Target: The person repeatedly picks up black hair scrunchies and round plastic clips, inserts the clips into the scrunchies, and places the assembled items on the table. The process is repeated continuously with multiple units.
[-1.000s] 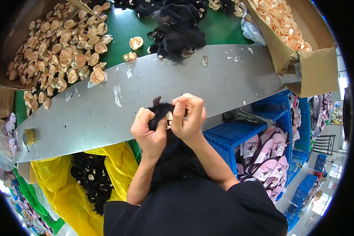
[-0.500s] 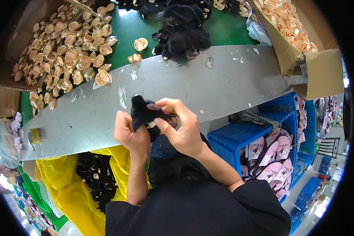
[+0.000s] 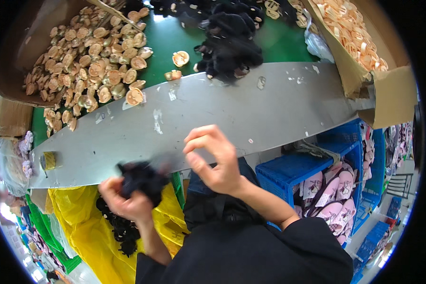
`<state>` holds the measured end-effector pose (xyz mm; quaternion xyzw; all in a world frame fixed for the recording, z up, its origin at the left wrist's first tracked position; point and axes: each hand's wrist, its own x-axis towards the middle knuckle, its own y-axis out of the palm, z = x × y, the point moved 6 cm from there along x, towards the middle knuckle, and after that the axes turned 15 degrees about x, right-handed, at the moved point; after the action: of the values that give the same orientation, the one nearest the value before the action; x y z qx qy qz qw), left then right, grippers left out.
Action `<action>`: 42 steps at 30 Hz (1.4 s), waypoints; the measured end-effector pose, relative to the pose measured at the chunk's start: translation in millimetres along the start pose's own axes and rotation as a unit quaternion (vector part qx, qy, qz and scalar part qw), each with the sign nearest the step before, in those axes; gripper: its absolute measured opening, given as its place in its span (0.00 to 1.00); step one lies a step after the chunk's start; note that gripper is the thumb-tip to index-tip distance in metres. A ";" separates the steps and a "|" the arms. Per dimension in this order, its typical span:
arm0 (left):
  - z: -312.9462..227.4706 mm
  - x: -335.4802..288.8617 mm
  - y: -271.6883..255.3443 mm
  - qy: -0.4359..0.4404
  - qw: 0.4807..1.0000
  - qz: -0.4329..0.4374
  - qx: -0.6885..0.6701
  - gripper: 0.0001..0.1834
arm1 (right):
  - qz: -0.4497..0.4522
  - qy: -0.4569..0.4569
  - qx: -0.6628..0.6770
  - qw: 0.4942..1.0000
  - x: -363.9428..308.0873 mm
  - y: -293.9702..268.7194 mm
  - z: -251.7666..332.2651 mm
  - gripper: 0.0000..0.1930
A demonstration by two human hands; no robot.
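Observation:
My left hand [image 3: 128, 204] is closed around a black plush piece [image 3: 145, 182], blurred by motion, above the opening of a yellow bag [image 3: 75, 222]. Inside that bag lie similar black plush pieces [image 3: 123, 234] with small pale spots. Over the near edge of the grey worktable [image 3: 213, 106], my right hand [image 3: 217, 163] is empty, its fingers curved and apart. A heap of black plush pieces [image 3: 232, 42] sits at the far side. Two loose beige-and-gold shell-like parts are near it, one of them a round shell [image 3: 180, 58].
At far left, a cardboard box [image 3: 9, 87] spills gold-and-beige shells [image 3: 94, 66]. Another box [image 3: 395, 94] at far right holds peach plastic pieces [image 3: 350, 33]. Blue crates [image 3: 288, 173] with pink slippers [image 3: 324, 196] stand at my right. A tape roll [image 3: 47, 161] lies at the table's left end.
My left hand has carried the black plush piece left and toward me, from the table edge to over the yellow bag. My right hand has let go of it and its fingers have parted.

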<state>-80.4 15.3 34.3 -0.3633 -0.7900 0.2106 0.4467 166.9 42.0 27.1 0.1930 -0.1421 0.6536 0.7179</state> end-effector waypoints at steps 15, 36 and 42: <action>70.9 -17.4 -60.6 -0.112 0.988 0.100 0.032 0.17 | 0.255 0.013 -0.266 0.929 175.8 19.8 -147.9 0.08; -69.2 -16.4 82.8 0.069 0.904 0.306 -0.291 0.07 | 0.044 0.133 -0.389 0.910 105.8 -119.6 -71.8 0.12; -112.6 7.2 72.7 0.200 0.949 0.165 -0.177 0.16 | 0.164 0.070 -0.266 0.947 66.2 -48.6 5.8 0.10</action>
<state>41.9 68.7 48.1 -0.5969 -0.6377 0.0612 0.4831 222.4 94.4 57.9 -0.0769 -0.2898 0.7130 0.6339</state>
